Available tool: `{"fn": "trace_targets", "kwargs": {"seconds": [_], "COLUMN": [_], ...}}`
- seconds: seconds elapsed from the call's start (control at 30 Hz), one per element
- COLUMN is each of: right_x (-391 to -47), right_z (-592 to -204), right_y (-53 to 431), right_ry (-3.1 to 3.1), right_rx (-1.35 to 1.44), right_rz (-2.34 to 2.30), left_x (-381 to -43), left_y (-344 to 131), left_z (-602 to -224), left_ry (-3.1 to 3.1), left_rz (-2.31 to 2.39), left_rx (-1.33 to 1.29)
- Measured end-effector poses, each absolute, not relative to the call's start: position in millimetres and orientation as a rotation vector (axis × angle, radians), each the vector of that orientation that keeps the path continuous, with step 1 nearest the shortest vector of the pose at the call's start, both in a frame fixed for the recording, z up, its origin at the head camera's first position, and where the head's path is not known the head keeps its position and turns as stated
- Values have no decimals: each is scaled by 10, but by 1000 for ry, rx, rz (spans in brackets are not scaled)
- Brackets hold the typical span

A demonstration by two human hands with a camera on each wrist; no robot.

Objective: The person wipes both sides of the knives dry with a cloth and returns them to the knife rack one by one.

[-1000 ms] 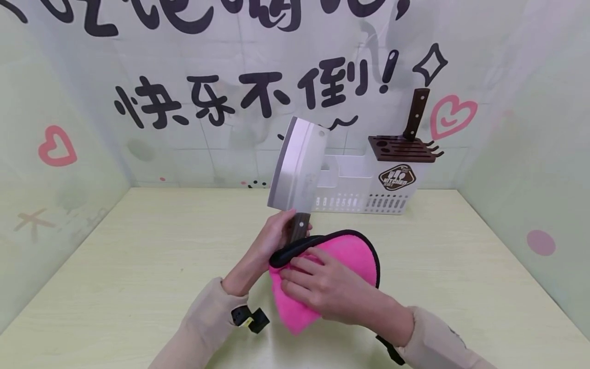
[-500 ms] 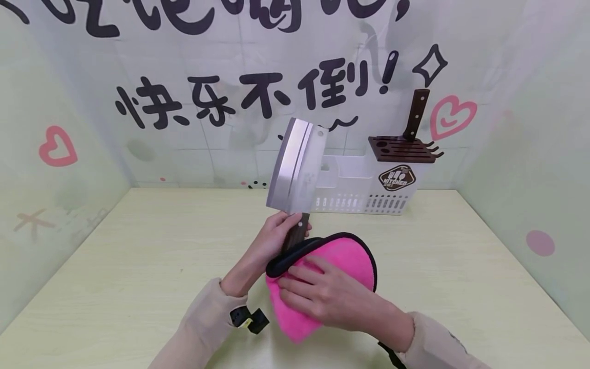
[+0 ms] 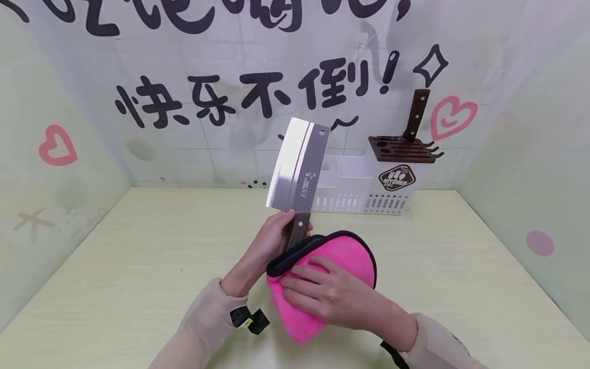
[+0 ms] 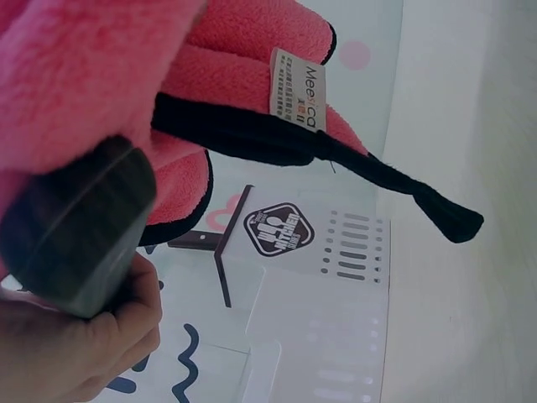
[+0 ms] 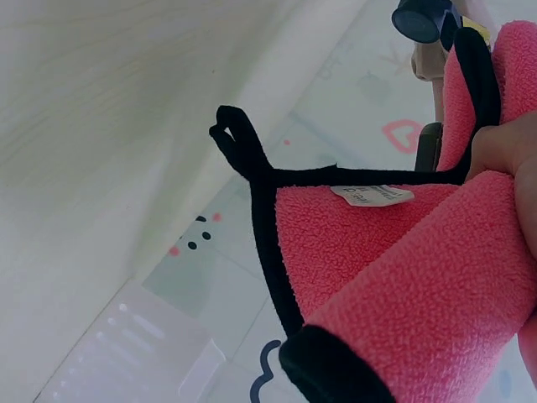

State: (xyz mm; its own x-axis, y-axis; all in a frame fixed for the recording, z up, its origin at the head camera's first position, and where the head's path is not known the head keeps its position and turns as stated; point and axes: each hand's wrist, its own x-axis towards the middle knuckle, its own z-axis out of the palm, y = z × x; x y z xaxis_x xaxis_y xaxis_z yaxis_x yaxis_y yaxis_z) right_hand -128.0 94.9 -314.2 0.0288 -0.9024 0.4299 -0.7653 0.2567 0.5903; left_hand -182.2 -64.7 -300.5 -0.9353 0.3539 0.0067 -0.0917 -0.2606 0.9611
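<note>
A cleaver (image 3: 298, 166) with a broad steel blade and dark riveted handle stands tilted, blade up, in the middle of the head view. My left hand (image 3: 272, 238) grips its handle just below the blade. A pink cloth (image 3: 355, 251) with black edging is bunched in my right hand (image 3: 329, 292), its folded edge against the lower handle. In the left wrist view the handle's butt end (image 4: 80, 227) shows close to the cloth, which bears a printed label (image 4: 298, 88). In the right wrist view my right thumb (image 5: 495, 155) presses into the cloth folds.
Behind the cleaver, a white perforated kitchen rack (image 3: 355, 179) stands at the back of the pale wooden table (image 3: 152, 256). Its brown slotted top (image 3: 405, 148) holds another knife, with the handle (image 3: 417, 113) sticking up. Printed walls enclose the table at the back and sides.
The blade has turned slightly, so its engraved markings now show clearly. My right hand and the cloth have shifted a little down from a second ago. My left thumb has moved slightly on the handle.
</note>
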Motion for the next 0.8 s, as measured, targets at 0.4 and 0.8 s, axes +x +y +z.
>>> {"fn": "trace_targets", "kwargs": {"seconds": [0.4, 0.8], "right_x": [-1366, -1476], "right_z": [-3060, -2929], "right_y": [997, 1035], "right_ry": [-1771, -1951], "right_rx": [1505, 1421], "right_rz": [-172, -119], "left_x": [-1795, -1732], "left_y": [-641, -601], "left_z": [-2986, -3014], "left_ry": [1735, 1991], "left_rz": [2278, 2233], "left_rx": [265, 122]}}
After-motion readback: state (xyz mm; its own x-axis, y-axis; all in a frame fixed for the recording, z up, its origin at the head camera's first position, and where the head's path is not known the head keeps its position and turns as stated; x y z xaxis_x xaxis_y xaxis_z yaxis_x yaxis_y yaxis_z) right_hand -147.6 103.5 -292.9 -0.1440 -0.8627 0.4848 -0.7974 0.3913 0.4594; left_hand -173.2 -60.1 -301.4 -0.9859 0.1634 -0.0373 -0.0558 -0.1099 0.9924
